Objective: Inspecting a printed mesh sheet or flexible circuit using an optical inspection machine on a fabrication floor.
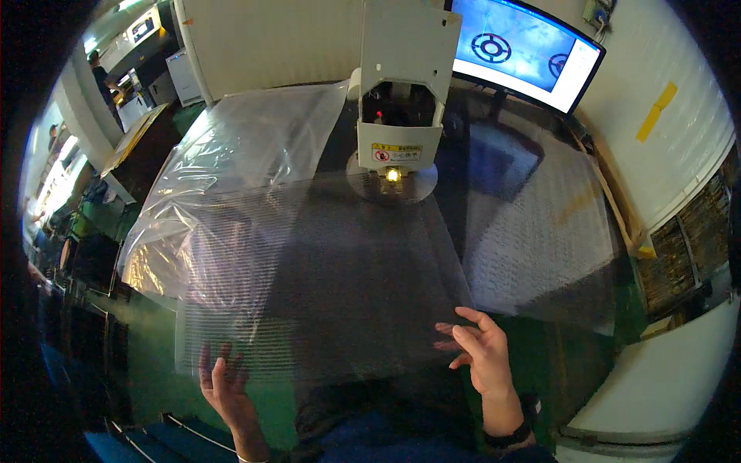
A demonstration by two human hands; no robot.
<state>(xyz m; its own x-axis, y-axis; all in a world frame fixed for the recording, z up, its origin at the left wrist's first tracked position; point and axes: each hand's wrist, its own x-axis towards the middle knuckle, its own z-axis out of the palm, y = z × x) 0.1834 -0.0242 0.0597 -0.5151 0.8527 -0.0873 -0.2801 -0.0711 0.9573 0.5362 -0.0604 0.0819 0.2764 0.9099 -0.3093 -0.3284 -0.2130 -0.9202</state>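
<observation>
A large translucent plastic sheet (347,285) with fine lined patterning slopes from under the machine head toward me. At its near left corner my left hand (224,390) has its thumb on top, and its fingers show dimly through the sheet from below. Along the near right edge is my right hand (482,359), loosely spread, with some fingertips dimmed beneath the sheet and the thumb above. The grey-white machine head (401,139) shines a small yellow light down on a round plate (370,185) under the sheet's far part.
Clear plastic film (255,131) covers the table's left side; another translucent sheet (540,239) lies on the right. Behind stands a monitor (532,50) showing ring-shaped marks. A white rounded object (656,386) is close on my right. People work at the far left.
</observation>
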